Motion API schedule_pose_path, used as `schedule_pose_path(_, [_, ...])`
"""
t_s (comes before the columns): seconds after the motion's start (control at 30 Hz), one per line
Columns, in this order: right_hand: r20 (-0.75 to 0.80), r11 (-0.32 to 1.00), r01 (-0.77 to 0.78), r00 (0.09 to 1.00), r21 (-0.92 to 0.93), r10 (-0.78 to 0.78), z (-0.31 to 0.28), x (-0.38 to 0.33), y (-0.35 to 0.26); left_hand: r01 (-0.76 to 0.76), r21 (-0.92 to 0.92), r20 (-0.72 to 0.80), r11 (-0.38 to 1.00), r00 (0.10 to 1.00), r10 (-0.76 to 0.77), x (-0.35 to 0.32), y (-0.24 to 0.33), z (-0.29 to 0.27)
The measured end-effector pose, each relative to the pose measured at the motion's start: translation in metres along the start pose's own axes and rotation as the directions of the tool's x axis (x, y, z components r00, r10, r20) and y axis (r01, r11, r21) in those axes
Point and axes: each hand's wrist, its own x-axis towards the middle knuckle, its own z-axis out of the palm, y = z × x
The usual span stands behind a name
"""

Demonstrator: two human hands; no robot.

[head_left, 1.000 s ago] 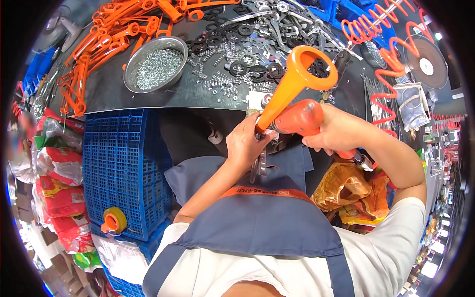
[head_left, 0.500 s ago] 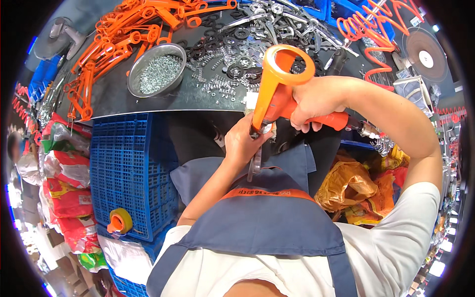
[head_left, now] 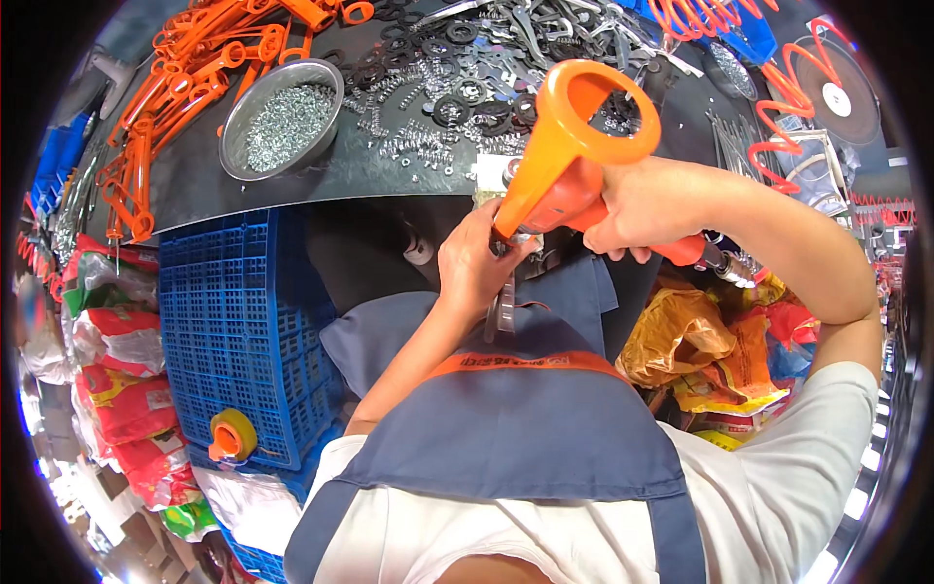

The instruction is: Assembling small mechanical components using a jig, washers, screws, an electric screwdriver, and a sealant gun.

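Gripping an orange tool (head_left: pixel 569 156), both hands' grips clenched, above a dark workbench (head_left: pixel 321 180) strewn with metal parts.

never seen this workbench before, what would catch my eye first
A big orange tool with a ring-shaped head, gripped by the right hand at centre, the left hand at its lower tip. Behind, a dark bench holds a metal bowl of small screws and orange handles at upper left.
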Motion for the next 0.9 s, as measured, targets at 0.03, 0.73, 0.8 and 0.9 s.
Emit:
schedule_pose_path(0.03, [-0.042, 0.996, 0.038, 0.999, 0.084, -0.034, 0.001, 0.001, 0.007, -0.007, 0.001, -0.001, 1.000, 1.000, 0.007, 0.001, 0.002, 0.000])
schedule_pose_path(0.73, [-0.910, 0.953, -0.261, 0.414, -0.155, -0.034, 0.012, 0.035, 0.289, -0.001, -0.559, 0.299, 0.829, 0.932, 0.203, 0.050, 0.021, -0.053])
schedule_pose_path(0.8, [-0.905, 0.906, -0.005, 0.048, -0.424, -0.423, 0.050, 0.049, 0.238, 0.094, -0.667, 0.290, 0.739, 0.947, 0.141, 0.035, 0.015, -0.012])
schedule_pose_path(0.9, [-0.831, 0.755, 0.574, 0.218, -0.316, -0.513, 0.119, 0.080, 0.169, 0.082, -0.812, 0.139, 0.578, 0.989, 0.054, 0.033, 0.022, -0.007])
